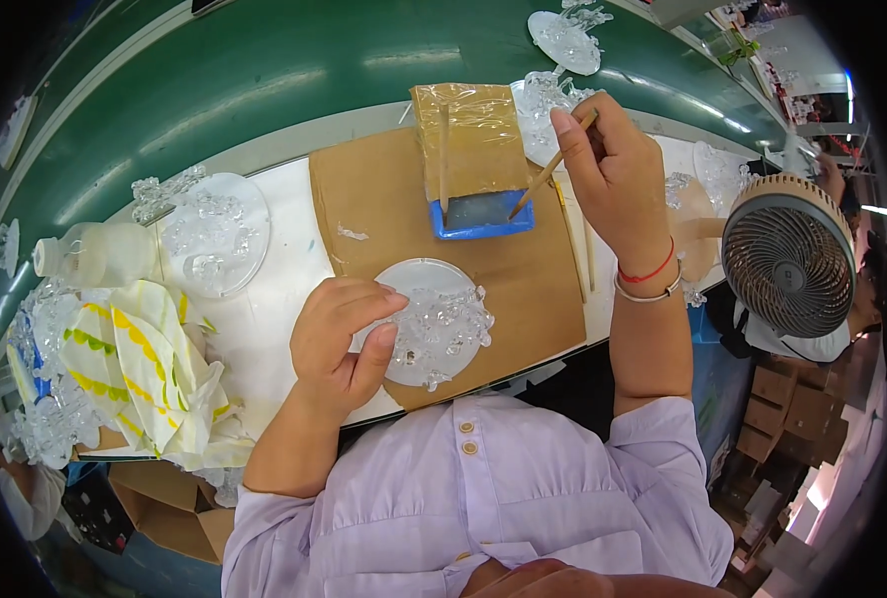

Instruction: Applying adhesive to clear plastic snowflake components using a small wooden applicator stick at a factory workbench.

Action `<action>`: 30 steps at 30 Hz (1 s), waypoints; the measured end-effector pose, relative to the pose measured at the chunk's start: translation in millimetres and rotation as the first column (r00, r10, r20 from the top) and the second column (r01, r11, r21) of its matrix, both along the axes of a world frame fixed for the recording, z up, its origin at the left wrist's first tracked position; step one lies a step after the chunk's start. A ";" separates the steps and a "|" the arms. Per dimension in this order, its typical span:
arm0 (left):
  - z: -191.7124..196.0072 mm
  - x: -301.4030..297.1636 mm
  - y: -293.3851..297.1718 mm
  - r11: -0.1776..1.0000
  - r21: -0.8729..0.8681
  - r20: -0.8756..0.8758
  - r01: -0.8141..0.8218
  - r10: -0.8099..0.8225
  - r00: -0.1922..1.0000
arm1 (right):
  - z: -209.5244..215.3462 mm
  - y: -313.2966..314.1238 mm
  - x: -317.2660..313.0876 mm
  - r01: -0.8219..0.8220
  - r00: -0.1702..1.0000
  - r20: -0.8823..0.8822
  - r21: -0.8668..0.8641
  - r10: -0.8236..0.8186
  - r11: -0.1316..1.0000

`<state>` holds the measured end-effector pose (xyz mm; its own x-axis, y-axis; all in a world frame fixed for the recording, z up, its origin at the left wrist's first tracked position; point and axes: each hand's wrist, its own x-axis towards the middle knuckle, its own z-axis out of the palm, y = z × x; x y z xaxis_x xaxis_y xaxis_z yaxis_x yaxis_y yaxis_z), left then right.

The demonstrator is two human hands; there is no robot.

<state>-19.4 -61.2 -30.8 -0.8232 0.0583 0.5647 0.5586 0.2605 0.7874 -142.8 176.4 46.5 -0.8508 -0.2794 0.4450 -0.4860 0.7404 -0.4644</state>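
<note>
My right hand (613, 164) is closed around a thin wooden stick (548, 177). The stick's lower end dips into a shallow blue-rimmed tray (483, 234) holding a greyish filling. A second stick (444, 149) stands in the tray, leaning on a film-wrapped cardboard piece (493, 135) behind it. At the left edge of a white round plate (403, 374) is my left hand (344, 334), its fingers curled and the thumb apart from the index finger. Nothing shows between those fingertips. Clear plastic pieces (433, 324) lie heaped on the plate beside it.
A brown cardboard sheet (363, 209) lies underneath. Left are another plate (254, 239) of clear pieces, a translucent bottle (114, 254) and a crumpled patterned bag (154, 369). A round fan (789, 259) stands at right. More loaded plates (566, 50) sit on the green surface (363, 70).
</note>
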 end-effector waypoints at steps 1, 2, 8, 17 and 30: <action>-0.5 0.3 0.1 1.000 0.000 0.002 -0.001 0.001 1.000 | -1.8 -0.1 -0.8 -0.001 1.000 0.002 0.000 0.001 1.000; -0.8 0.7 0.4 1.000 0.009 0.005 0.006 -0.006 1.000 | -4.4 -0.1 -1.8 -0.011 1.000 0.021 -0.013 0.011 1.000; -1.6 0.2 2.1 1.000 0.029 0.007 0.009 -0.009 1.000 | -7.4 6.0 -4.5 0.004 0.998 0.057 0.033 -0.006 0.999; -3.6 1.4 1.8 0.999 0.040 0.015 0.012 -0.013 1.000 | 9.3 -12.3 -8.4 -0.101 0.945 -0.319 -0.052 0.079 0.994; -0.7 -1.4 6.0 0.999 -0.034 -0.005 0.030 -0.030 1.000 | 0.2 -61.8 4.3 -0.136 0.991 0.009 0.071 0.136 0.988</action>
